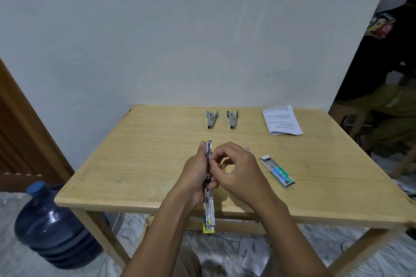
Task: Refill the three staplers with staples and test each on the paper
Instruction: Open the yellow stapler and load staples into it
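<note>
Above the counter's (135, 153) near middle, the left hand (193, 177) grips the yellow stapler (209, 211), swung open lengthwise. The right hand's (238, 175) curled fingertips pinch its metal rail (whether staples sit between them cannot be told). Blue staplers (211, 119) (233, 119) lie far, paper (281, 120) far right, and the staple box (278, 171) right.

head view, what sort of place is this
Likely a room in a home: a wooden table against a bare wall, a big blue water jug on the floor, loose papers scattered underfoot.

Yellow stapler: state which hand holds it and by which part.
The left hand grips the yellow stapler round its middle. The right hand pinches its upper arm; staples there cannot be told.
</note>
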